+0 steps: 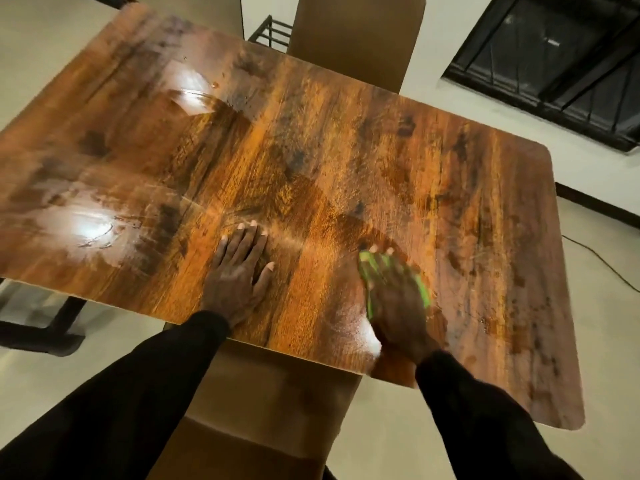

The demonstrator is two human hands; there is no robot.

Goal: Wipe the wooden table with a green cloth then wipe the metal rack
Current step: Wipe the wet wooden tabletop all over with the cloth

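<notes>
The wooden table (pixel 311 150) fills most of the head view, glossy, with wet streaks and glare on its left half. My right hand (pixel 398 303) presses a green cloth (pixel 423 289) flat on the tabletop near the front edge; the cloth shows only around and between the spread fingers, and the hand is blurred. My left hand (pixel 239 271) rests flat on the table to the left, fingers straight and spread, holding nothing. A black metal rack (pixel 270 32) shows partly beyond the table's far edge, mostly hidden.
A brown chair (pixel 356 39) stands at the table's far side and another chair (pixel 263 410) sits under the near edge between my arms. A dark barred window (pixel 554 64) is at the upper right. A cable (pixel 602 261) lies on the floor at right.
</notes>
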